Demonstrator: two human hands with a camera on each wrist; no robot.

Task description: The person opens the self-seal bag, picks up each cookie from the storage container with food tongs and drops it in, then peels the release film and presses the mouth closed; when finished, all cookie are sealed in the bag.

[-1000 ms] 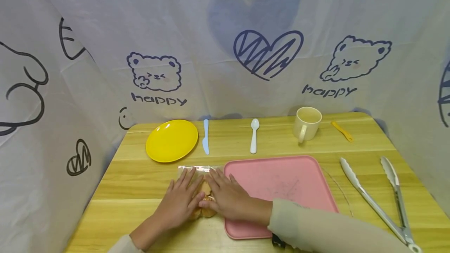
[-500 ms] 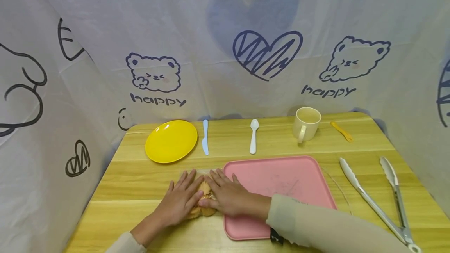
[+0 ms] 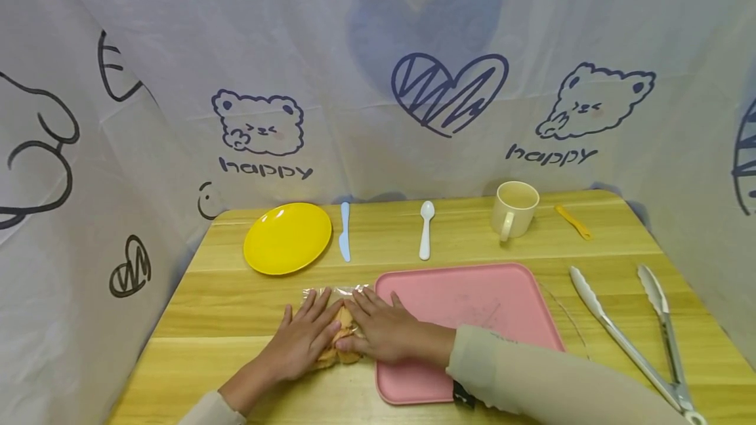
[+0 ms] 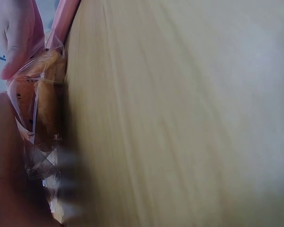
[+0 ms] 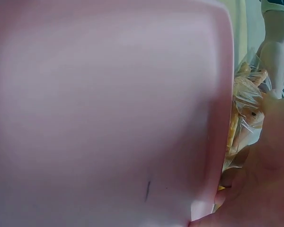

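Observation:
A clear plastic bag (image 3: 348, 354) of golden-brown bread pieces lies on the table, left of the pink tray (image 3: 472, 294). My left hand (image 3: 299, 340) rests on the bag's left side with straight, slightly spread fingers. From the other side my right hand (image 3: 384, 330) presses on it, its wrist passing over the tray's left edge. Bread shows between the two thumbs; the rest is under the palms. In the left wrist view the crinkled bag (image 4: 47, 94) bulges beside the thumbs. The right wrist view has the bagged bread (image 5: 246, 101) just past the tray's rim.
Along the back are a yellow plate (image 3: 288, 239), a light blue knife (image 3: 345, 231), a white spoon (image 3: 426, 231), a cream mug (image 3: 515, 210) and a small orange utensil (image 3: 573, 222). Spread metal tongs (image 3: 634, 346) lie at the right. A printed curtain (image 3: 366, 84) hangs behind.
The bag's far edge has shifted slightly toward the person and crumpled near the fingertips. Both hands stay on it, moved back only a little.

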